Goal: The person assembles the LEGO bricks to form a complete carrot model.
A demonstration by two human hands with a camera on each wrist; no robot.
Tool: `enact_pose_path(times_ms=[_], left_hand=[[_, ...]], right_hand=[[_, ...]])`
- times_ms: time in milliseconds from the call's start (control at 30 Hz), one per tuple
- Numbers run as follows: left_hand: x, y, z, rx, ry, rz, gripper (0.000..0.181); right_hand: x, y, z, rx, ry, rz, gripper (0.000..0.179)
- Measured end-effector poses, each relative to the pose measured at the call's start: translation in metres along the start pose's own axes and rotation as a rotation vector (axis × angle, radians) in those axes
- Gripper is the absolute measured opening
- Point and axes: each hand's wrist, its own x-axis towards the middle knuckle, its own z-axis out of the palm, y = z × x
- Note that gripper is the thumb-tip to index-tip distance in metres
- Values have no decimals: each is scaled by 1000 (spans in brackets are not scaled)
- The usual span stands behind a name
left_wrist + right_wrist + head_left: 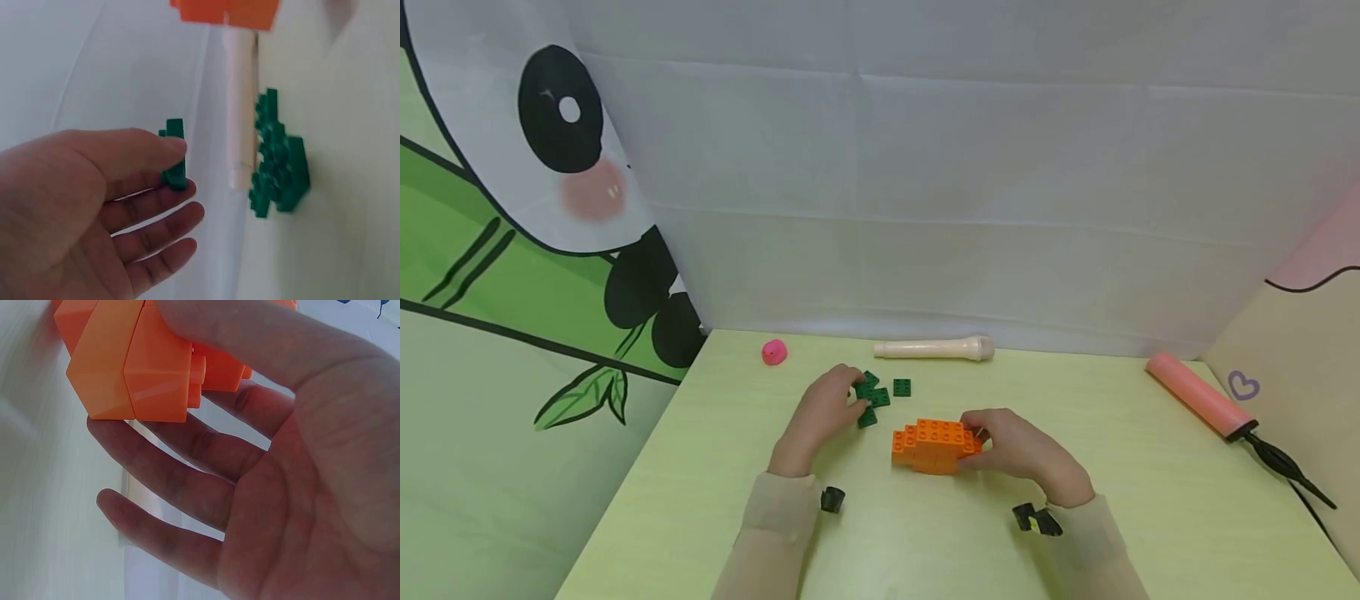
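Observation:
In the left wrist view my left hand [94,194] pinches a small green toy brick [177,150] between thumb and index finger, the other fingers spread below it. Several more green bricks [281,156] lie beside that hand on the table, and one green brick [902,387] sits a little apart. My right hand [1018,450] grips the right end of a stepped block of joined orange bricks [936,446], studs up. Seen from the right wrist, the thumb lies on one side of the orange bricks [156,369] and the fingers [169,469] on the other.
A cream stick with a rounded end [932,348] lies along the back edge, with a small pink object [774,352] to its left. At the right edge rests a pink cylinder with a black handle [1202,397]. White cloth [925,167] hangs behind the table [700,517].

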Motion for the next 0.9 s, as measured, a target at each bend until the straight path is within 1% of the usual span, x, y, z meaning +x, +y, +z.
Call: enact_pose_path(times_ms=[167,267,367,533,633,733,900], left_hand=[[-8,21,-6,-90,33,160,30],[-14,32,-7,-156,34,252,29],[-21,44,-6,-209,20,346,29],[-33,63,-1,-233,-30,478,29],[-40,71,4,-217,-79,522,29],[-47,75,8,-197,-125,547,27],[-56,75,11,-194,-152,586,24]], right_hand=[[-5,-7,8,9,17,5,28],[-8,-10,14,10,25,6,27],[-10,-13,20,11,34,6,25],[-14,-20,28,18,54,6,24],[-17,-24,33,36,66,6,23],[-20,-28,37,56,76,21,25],[-25,-37,44,74,91,57,27]])
